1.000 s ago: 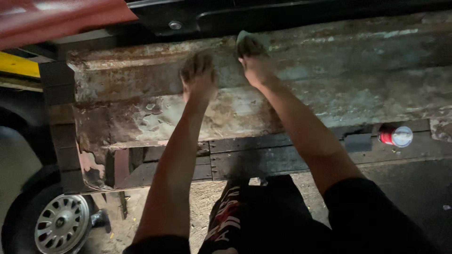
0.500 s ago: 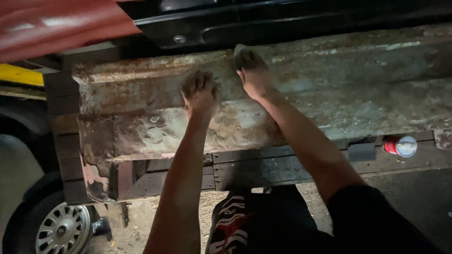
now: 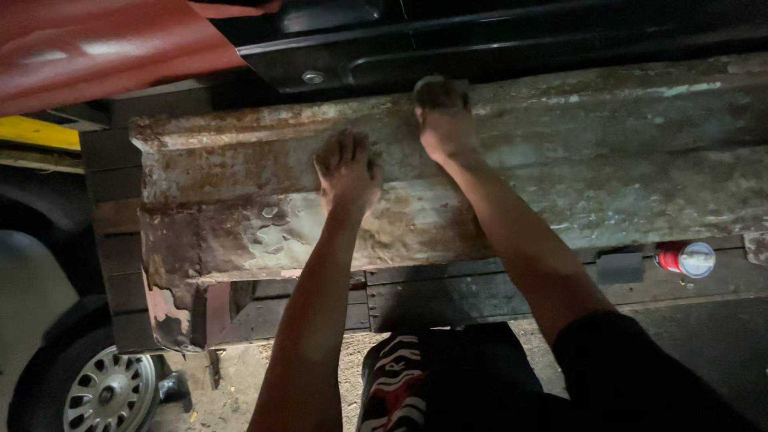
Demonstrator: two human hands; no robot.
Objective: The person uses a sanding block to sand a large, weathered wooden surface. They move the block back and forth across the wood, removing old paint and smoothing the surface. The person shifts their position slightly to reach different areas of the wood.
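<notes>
A long rusty metal panel (image 3: 624, 168) with flaking paint stretches across the view. My left hand (image 3: 348, 170) rests against its middle band with the fingers curled into a fist, and I see nothing in it. My right hand (image 3: 446, 128) reaches to the panel's top edge. Its fingers are closed over a small dark pad (image 3: 436, 88), pressed against the metal. Both forearms reach up from the bottom of the frame.
Above the panel is a black vehicle body (image 3: 496, 32), with a red sheet (image 3: 104, 48) at top left. A red can (image 3: 684, 258) lies on the lower ledge beside a dark block (image 3: 620, 268). A spoked wheel (image 3: 108, 394) stands at bottom left on dirt ground.
The view has drawn closer to the panel. My left hand has slid down from the top band and curled from flat into a fist. My right hand stays at the top edge.
</notes>
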